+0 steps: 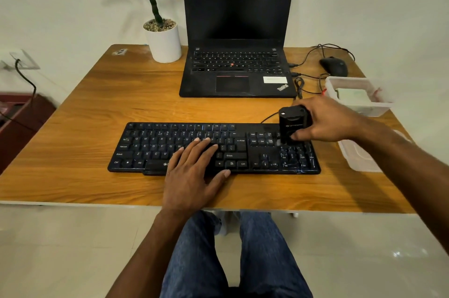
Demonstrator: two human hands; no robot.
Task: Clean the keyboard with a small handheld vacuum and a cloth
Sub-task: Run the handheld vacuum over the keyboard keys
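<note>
So the black laptop (237, 37) sits open at the back of the wooden desk (80, 113), screen dark. Left of the laptop there's a plant in a white pot (163, 41). Right of it, a black mouse (334, 66) with tangled cables (303, 79), and a clear plastic tub (357, 95) nearer.

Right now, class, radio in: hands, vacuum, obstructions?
Left hand flat on keyboard. Right hand grips vacuum over numpad. Left hand covers middle keys.
</note>
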